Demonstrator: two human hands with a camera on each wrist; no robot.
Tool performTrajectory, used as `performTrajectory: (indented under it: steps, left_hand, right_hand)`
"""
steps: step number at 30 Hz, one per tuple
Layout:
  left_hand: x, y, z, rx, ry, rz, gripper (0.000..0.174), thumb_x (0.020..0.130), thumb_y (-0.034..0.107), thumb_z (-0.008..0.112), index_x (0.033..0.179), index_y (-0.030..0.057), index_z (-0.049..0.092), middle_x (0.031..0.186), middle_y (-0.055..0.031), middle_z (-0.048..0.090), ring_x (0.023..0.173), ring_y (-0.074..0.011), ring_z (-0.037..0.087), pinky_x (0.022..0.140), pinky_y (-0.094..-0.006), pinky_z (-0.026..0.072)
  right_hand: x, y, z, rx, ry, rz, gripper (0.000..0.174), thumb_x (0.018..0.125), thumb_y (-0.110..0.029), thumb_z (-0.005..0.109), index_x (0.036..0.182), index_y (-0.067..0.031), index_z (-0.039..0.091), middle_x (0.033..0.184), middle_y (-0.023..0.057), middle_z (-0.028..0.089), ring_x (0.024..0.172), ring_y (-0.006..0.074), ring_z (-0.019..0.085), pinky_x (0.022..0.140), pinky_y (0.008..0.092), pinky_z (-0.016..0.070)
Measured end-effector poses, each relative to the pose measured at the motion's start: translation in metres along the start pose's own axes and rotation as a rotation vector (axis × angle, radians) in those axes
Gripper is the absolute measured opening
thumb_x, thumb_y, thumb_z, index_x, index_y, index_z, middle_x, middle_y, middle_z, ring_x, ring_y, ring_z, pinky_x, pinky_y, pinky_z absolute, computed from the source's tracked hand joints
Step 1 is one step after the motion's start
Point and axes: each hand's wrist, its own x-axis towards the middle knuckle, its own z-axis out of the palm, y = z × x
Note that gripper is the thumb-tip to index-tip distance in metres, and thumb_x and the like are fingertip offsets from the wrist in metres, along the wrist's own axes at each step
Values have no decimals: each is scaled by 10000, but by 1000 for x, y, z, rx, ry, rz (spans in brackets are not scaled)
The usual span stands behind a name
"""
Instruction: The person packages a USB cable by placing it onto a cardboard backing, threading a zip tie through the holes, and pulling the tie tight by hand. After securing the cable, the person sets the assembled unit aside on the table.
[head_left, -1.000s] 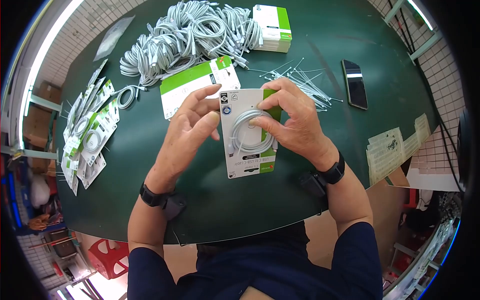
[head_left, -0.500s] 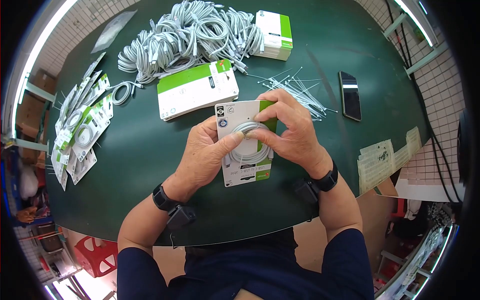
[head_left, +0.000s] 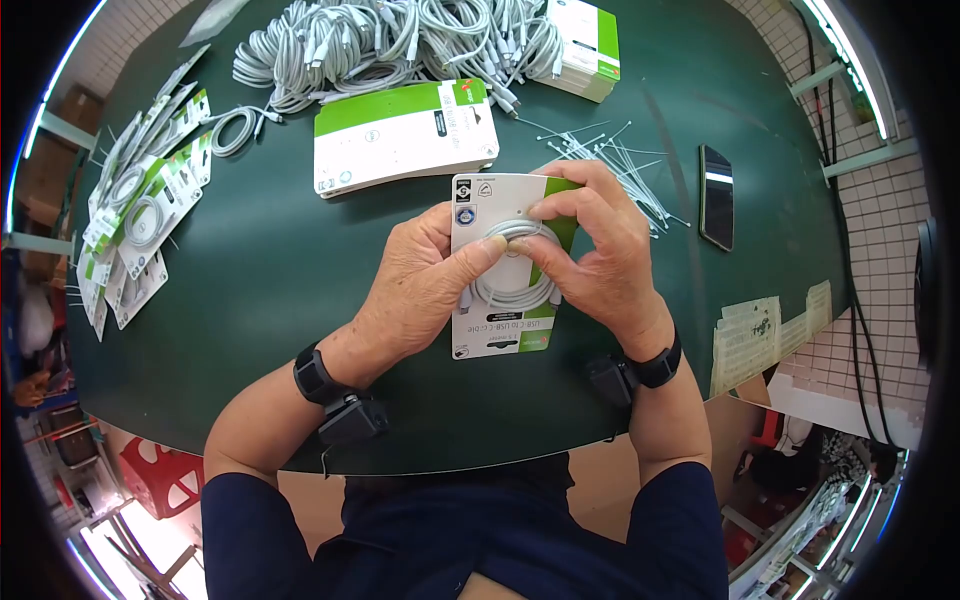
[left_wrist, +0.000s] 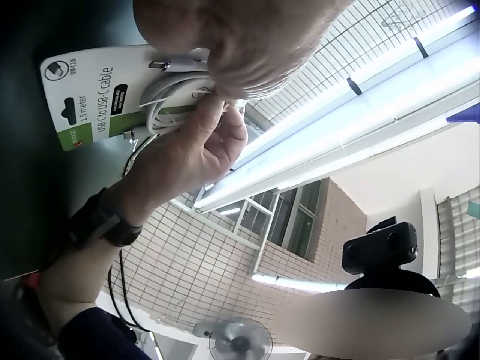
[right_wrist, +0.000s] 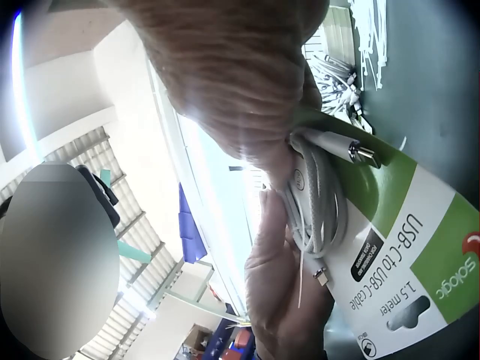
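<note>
A white and green card (head_left: 482,335) is held upright above the table, its print upside down in the head view. A coiled white cable (head_left: 515,298) lies against its face. The left hand (head_left: 415,285) grips the card's left edge, thumb on the top of the coil. From the other side the right hand (head_left: 607,255) pinches the coil and card, its thumb tip close to the left thumb. In the right wrist view a thin tie end (right_wrist: 301,281) hangs beside the coil (right_wrist: 319,202). The left wrist view shows the cable's plug (left_wrist: 157,65) at the card (left_wrist: 82,94).
Behind the hands lie a stack of cards (head_left: 400,145), a heap of coiled cables (head_left: 400,45), another card stack (head_left: 585,50) and loose white ties (head_left: 625,175). Carded cables (head_left: 140,215) spread at the left; a phone (head_left: 716,200) lies at the right on the green table (head_left: 250,330).
The left hand, apart from the card a second ago, has come in to grip it, with its thumb on the coil. The head view has shifted a little.
</note>
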Motion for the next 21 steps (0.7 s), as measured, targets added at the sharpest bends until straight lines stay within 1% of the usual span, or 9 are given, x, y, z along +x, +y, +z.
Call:
performTrajectory:
  steps: [3,4,7,8,11,12,15,19,21]
  left_hand:
    - [1,1,2,-22,57,-16,274,1047,102,654,1289,-26,648,1168,-101,743,996,-134,719,868,-307,615]
    - [2,2,2,-27,61,-12,274,1047,102,654,1289,-26,648,1168,-101,743,996,-134,719,868,-307,615]
    - [6,5,1,-197,124,-13,257,1055,78,631,1288,-32,644,1191,-118,738,1015,-149,721,893,-316,615]
    - [6,6,0,-202,131,-8,257,1055,78,631,1288,-32,644,1191,-118,738,1015,-149,721,893,-316,615]
    - [7,6,-4,-218,147,-27,258,1057,66,622,1293,-35,639,1211,-130,733,1024,-160,722,913,-327,614]
    - [7,5,-4,-223,152,-24,258,1057,66,622,1293,-35,639,1211,-130,733,1024,-160,722,913,-327,614]
    - [7,6,-5,-225,140,-8,258,1055,61,621,1294,-33,641,1206,-125,734,1014,-151,718,899,-320,612]
    - [6,4,-2,-211,146,-6,255,1048,55,621,1287,-28,648,1184,-112,740,989,-130,710,872,-300,608]
    - [5,3,-1,-183,132,6,252,1046,57,623,1282,-25,654,1172,-105,742,976,-122,706,858,-293,605]
  right_hand:
    - [6,-10,2,-91,77,-45,417,720,-96,935,1069,-86,708,1193,136,705,1101,318,672,882,406,573]
    - [8,-13,-1,-91,71,-50,417,720,-96,935,1069,-86,708,1193,136,705,1101,318,672,882,406,573]
    - [11,-20,-11,-301,69,-173,413,702,-81,925,1070,-115,739,1157,96,698,1075,307,642,862,404,553]
    - [10,-21,-10,-298,63,-179,413,702,-81,925,1070,-115,739,1157,96,698,1075,307,642,862,404,553]
    - [7,-24,-8,-235,-118,-266,392,669,-76,923,1020,-141,761,1053,43,679,942,267,618,752,380,521]
    - [6,-26,-7,-233,-125,-270,392,669,-76,923,1020,-141,761,1053,43,679,942,267,618,752,380,521]
    - [5,-33,0,-238,-216,-270,355,662,-52,886,981,-154,769,952,3,645,837,235,590,679,367,481]
    - [-2,-22,13,-280,-156,-359,322,681,-45,850,970,-157,761,908,-7,642,774,215,585,640,353,464]
    - [0,-22,14,-301,-158,-357,311,688,-37,834,967,-150,755,906,-6,643,766,214,586,637,352,465]
